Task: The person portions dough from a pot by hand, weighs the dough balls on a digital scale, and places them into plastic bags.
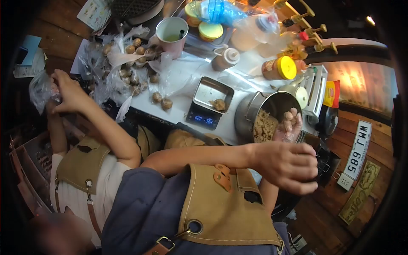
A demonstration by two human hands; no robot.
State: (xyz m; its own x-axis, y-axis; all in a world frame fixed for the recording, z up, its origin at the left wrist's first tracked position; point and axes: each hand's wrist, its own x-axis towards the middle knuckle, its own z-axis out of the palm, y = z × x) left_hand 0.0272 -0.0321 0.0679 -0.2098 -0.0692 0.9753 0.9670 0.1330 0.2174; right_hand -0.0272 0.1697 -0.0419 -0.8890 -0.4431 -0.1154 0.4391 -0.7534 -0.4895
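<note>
My left hand (293, 166) reaches across in front of my right forearm with its fingers curled. Whatever it may hold is hidden. Beyond it, my right hand (290, 128) is over the right side of a metal pot (245, 114), its fingers bent around a sticky brown clump and smeared with it. A clear glove seems to cover this hand. Crumbly brown mixture (265, 126) lies in the pot. Left of the pot, a digital scale (203, 119) with lit blue digits bears a metal tray (216, 88). One brown lump (219, 104) sits in that tray.
At left, a co-worker's hands (63, 90) hold a clear plastic bag (39, 91). Wrapped brown balls (138, 50) pile up near a white cup (172, 32). Bottles and a yellow-lidded jar (285, 68) stand behind the pot. Two loose balls (166, 103) lie near the front edge.
</note>
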